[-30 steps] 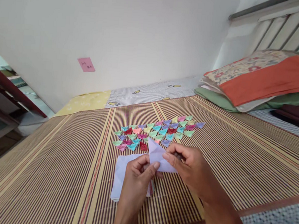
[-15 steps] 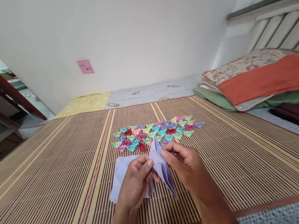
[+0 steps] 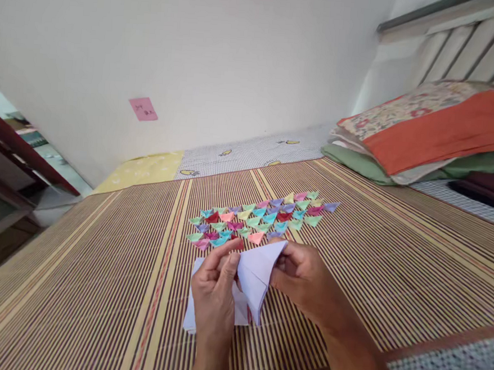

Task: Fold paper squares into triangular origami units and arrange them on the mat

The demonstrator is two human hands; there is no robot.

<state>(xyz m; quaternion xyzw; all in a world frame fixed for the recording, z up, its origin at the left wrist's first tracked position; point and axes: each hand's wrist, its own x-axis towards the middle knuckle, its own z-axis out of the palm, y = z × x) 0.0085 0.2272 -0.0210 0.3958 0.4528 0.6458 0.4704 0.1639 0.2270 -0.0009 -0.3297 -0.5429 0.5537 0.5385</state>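
Note:
A pale lavender folded paper [image 3: 258,273] is held up between both hands. My left hand [image 3: 218,281] pinches its left corner between thumb and fingers. My right hand [image 3: 302,273] grips the upper right edge, its fingertips partly behind the paper. Under my left hand lies a stack of pale paper sheets [image 3: 191,311], mostly covered. Just beyond the hands, several rows of small folded paper boats [image 3: 253,222] in many colours rest on the striped mat [image 3: 118,266].
Folded cloths, orange, floral and green [image 3: 436,136], are piled at the back right, with a dark cloth [image 3: 487,188] beside them. A pink note [image 3: 143,109] is on the white wall. Yellow fabric [image 3: 146,172] shows at the mat's back left.
The lavender paper has turned from a narrow, slanting shape to a broader face towards me. My left hand has shifted slightly up its left corner, and a salmon boat behind it now shows.

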